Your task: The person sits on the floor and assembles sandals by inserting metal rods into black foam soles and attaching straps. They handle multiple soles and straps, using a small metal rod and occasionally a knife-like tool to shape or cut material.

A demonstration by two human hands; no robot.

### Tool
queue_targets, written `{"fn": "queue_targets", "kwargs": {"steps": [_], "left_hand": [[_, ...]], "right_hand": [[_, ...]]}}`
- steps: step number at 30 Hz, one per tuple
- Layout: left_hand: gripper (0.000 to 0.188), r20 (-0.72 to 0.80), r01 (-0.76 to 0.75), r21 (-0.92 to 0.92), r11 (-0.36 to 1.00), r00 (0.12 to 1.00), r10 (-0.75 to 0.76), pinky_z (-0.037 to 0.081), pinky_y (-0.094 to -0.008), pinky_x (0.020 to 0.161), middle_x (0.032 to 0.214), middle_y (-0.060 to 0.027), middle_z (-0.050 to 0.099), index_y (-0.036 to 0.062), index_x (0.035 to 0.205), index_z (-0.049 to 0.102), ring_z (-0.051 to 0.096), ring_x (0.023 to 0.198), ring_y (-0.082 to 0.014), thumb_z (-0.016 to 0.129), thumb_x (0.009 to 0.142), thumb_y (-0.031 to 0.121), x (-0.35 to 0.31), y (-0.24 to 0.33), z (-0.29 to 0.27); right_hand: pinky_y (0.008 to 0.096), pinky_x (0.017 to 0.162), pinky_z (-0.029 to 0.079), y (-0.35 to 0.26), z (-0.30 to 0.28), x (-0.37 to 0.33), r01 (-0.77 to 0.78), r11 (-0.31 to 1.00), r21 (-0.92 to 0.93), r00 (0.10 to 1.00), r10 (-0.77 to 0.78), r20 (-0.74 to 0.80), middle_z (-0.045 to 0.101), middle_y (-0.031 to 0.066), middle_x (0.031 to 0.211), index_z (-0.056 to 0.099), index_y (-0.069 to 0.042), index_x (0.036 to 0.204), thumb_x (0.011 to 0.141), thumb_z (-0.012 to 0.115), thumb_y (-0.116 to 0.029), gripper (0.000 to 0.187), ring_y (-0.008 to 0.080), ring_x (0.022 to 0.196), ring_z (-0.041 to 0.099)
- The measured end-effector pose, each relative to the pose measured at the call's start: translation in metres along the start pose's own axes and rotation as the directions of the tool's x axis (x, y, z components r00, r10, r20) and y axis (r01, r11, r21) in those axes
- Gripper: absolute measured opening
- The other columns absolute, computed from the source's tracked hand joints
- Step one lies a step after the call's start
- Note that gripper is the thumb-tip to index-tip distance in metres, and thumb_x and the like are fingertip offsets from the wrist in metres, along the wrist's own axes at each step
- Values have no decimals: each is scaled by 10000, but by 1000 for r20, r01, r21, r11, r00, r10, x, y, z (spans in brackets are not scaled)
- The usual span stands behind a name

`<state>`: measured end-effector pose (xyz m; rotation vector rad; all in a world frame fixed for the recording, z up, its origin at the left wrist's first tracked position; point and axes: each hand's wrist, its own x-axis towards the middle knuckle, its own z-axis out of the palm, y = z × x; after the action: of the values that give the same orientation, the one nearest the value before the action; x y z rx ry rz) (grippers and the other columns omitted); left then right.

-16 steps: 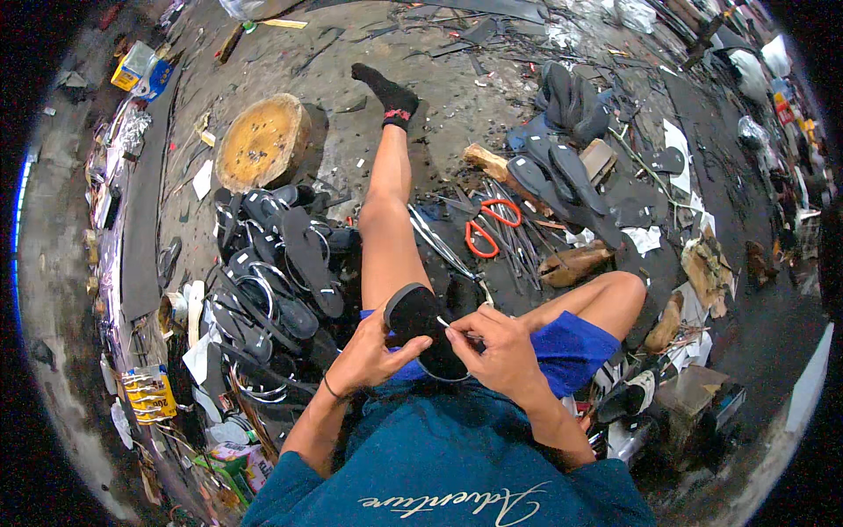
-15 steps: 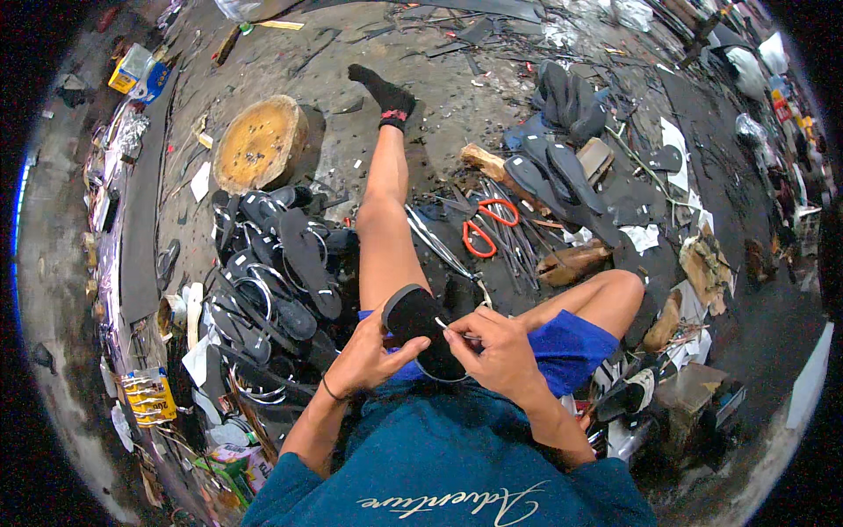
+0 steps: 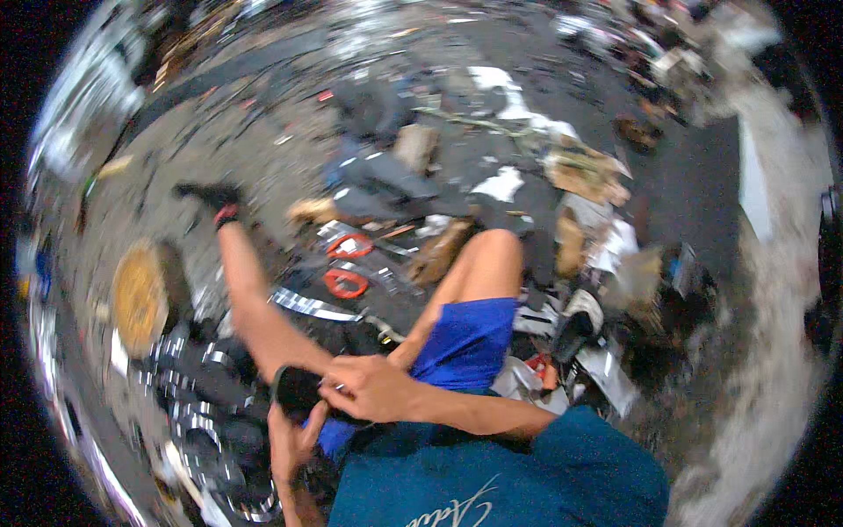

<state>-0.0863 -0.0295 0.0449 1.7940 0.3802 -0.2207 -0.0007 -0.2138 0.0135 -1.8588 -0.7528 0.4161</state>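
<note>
A black sandal sole (image 3: 297,393) with a rounded end lies over my lap, gripped along its near edge by my left hand (image 3: 290,446). My right hand (image 3: 373,389) is closed at the sole's right side, thumb and fingertips pinched together against it. What sits between those fingertips is too small and smeared to name. The sole's lower part is hidden behind my hands. Motion blur covers most of the picture.
Dark sandals lie piled (image 3: 206,422) at my left, below a round wooden block (image 3: 139,299). Red-handled scissors (image 3: 347,283) rest between my legs. Beyond them are grey soles (image 3: 382,180) and a wood piece (image 3: 443,250). A black-and-white shoe (image 3: 580,323) is at right.
The whole view has swung to the right, so my legs, hands and the sole now appear further left. Both hands stay on the sole. The white strip at my right fingertips no longer shows clearly.
</note>
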Motion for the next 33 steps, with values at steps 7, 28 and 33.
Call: {"fn": "queue_targets", "kwargs": {"steps": [7, 28, 33], "left_hand": [[448, 10, 19, 115, 993, 1000, -20, 528, -346, 873, 1149, -147, 692, -51, 1240, 637, 649, 958, -213, 775, 898, 202, 3, 9, 3], [251, 98, -13, 112, 994, 995, 2, 536, -321, 843, 979, -97, 707, -25, 1121, 656, 648, 897, -161, 723, 898, 67, 10, 6, 12], [447, 162, -140, 103, 985, 979, 122, 571, -355, 915, 1166, -141, 682, -22, 1297, 572, 676, 1067, -219, 738, 897, 86, 12, 13, 12]], "right_hand": [[452, 641, 538, 16, 1, -7, 123, 992, -26, 971, -126, -203, 587, 130, 882, 617, -37, 943, 893, 673, -188, 169, 355, 759, 647], [433, 787, 520, 22, -11, -21, 89, 982, 169, 988, -66, -138, 604, 158, 943, 679, -39, 1016, 898, 709, -208, 208, 360, 896, 627], [391, 739, 531, 16, -20, -21, -11, 993, 113, 987, 29, -158, 657, 118, 859, 716, -45, 992, 862, 754, -162, 179, 297, 797, 663]]}}
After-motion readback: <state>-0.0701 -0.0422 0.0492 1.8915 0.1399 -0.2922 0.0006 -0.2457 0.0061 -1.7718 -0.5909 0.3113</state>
